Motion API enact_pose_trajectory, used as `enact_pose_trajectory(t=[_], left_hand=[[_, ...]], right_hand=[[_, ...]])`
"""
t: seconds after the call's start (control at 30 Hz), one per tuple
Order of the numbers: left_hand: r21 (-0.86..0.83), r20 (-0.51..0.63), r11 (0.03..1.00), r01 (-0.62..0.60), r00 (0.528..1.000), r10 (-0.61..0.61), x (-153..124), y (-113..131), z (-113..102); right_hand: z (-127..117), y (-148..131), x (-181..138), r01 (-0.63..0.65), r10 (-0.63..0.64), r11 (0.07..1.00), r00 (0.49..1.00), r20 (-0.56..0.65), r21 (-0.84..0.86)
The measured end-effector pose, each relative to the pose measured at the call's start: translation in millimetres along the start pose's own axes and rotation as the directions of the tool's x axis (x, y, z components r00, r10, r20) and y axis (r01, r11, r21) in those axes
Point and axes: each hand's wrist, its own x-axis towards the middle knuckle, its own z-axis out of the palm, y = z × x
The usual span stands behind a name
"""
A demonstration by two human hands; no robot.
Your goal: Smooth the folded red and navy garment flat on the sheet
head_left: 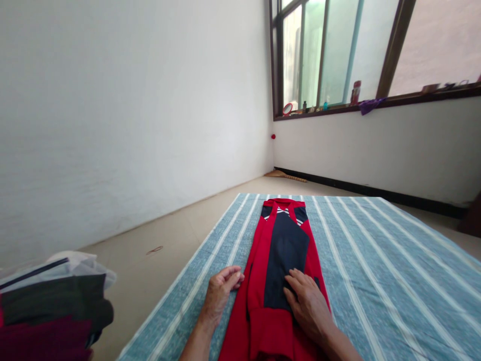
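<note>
A red and navy jacket [287,250] lies folded into a long strip on the bed or table cover, its collar at the far end. White stripes mark its upper part, and a folded sleeve with a red cuff [270,328] points towards me. My left hand [221,291] is beside the jacket's left edge, thumb and fingers curled together, with no cloth visible between them. My right hand [308,301] lies flat on the navy sleeve part and the right side, fingers stretched out. The jacket's near end runs out of view.
Blue-green striped cloth [361,281] covers the surface under the jacket. A pile of dark and maroon clothes [52,306] is at the lower left. White walls and a window [319,55] with bottles on its sill stand beyond. A thin loop [154,250] lies on the floor.
</note>
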Motion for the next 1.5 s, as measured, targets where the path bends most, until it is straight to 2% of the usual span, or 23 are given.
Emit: enact_pose_trajectory(t=[1.5], left_hand=[[0.02, -0.017, 1.0, -0.001, 1.0, 0.001, -1.8, 2.7, 0.6]], right_hand=[[-2.0, -0.6, 0.9, -0.024, 0.024, 0.999, 1.0, 0.016, 0.022]])
